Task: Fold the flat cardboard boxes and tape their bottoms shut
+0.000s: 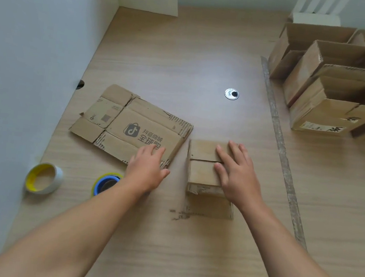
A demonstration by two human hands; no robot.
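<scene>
1. Tape rolls are lying at near left on the desk point(186, 69): white roll point(44, 178), blue roll point(106, 183).
2. Flat cardboard box point(132, 127) is lying printed side up; left hand point(147, 168), fingers straight and together, is resting on its near right corner.
3. Folded box point(203, 150) is standing just beside it; right hand point(239, 176), fingers spread flat, is pressing its closed flaps.
4. Assembled boxes point(333, 93) are sitting far right.

Small box point(203, 164) under right hand point(238, 180), flaps folded shut, seam untaped. Flat printed box point(131, 129) under left hand point(147, 168) fingertips. Blue tape point(106, 184) beside left wrist, white tape point(44, 178) farther left.
</scene>
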